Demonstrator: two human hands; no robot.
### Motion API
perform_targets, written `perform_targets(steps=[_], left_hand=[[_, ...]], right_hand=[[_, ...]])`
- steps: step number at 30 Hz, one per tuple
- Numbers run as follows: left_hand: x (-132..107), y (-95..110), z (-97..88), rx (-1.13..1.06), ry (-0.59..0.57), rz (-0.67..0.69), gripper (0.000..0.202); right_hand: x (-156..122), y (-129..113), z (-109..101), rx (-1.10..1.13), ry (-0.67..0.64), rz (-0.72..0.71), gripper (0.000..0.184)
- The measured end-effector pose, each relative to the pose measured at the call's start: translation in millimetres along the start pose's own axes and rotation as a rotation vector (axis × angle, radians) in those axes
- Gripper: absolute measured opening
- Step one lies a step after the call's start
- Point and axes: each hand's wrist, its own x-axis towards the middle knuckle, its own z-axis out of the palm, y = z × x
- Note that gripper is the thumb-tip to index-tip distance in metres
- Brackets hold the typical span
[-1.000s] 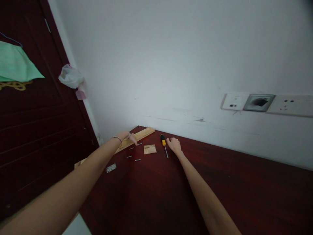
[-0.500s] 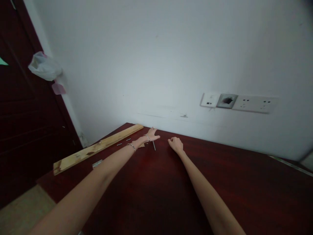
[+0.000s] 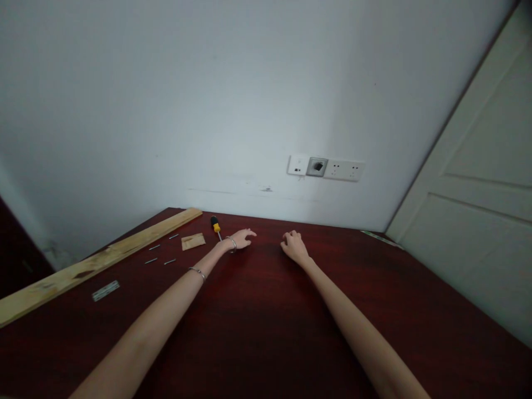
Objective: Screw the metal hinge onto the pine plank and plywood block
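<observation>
My left hand [image 3: 241,239], bare and with its fingers stretched out, rests low over the dark red tabletop. Beside that wrist lies a screwdriver [image 3: 215,224] with a yellow and black handle; my forearm covers part of its shaft. My right hand [image 3: 295,246] is on the table to the right, fingers loosely bent and apart, holding nothing. Left of my left forearm are a small flat piece of wood [image 3: 193,241], several screws [image 3: 154,247] and a perforated metal plate [image 3: 106,291].
A long wooden board [image 3: 103,257] lies along the left side of the table [image 3: 266,321]. Behind stands a white wall with sockets [image 3: 343,169]. A thin strip [image 3: 381,239] lies at the back right corner, near a pale panelled door [image 3: 482,205].
The view has swung to the right. My left hand has come away from the screwdriver, moving right toward my right hand. The right hand's fingers have loosened from a closed shape.
</observation>
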Motion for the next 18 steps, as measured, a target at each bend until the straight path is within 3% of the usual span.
perform_targets(steps=[8, 18], left_hand=[[-3, 1, 5.1, 0.010, -0.039, 0.004, 0.049], [-3, -6, 17.9, 0.056, -0.130, 0.002, 0.052]], right_hand=[[-29, 29, 4, -0.001, -0.041, -0.065, 0.044], [-34, 36, 12, -0.009, -0.062, -0.099, 0.046]])
